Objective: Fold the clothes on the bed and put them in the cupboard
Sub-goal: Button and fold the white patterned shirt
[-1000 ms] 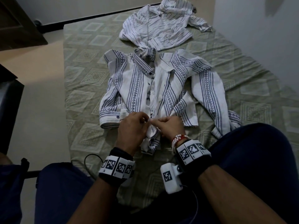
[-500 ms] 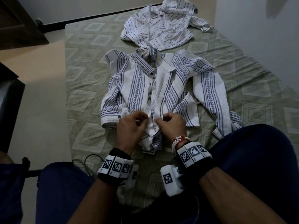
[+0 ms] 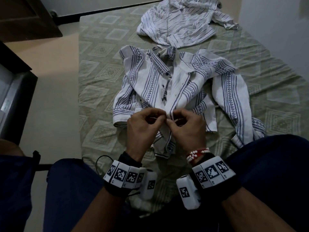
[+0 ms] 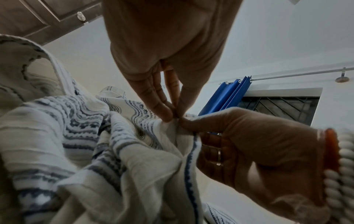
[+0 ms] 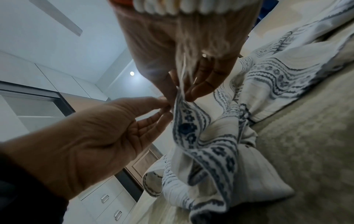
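Left hand and right hand pinching the patterned shirt placket, fingertips touching. Shirt spread on the bed. Striped shirt beyond.

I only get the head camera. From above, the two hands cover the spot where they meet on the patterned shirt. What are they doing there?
Observer: In the left wrist view, the left hand pinches the shirt at its front edge, and the right hand pinches it right beside.
Visitor: Does the right hand wear anything besides the bracelet?
Observer: Yes, a ring on one finger.
Visitor: What's in the room past the bed?
Observer: A blue curtain, bunched beside a barred window.
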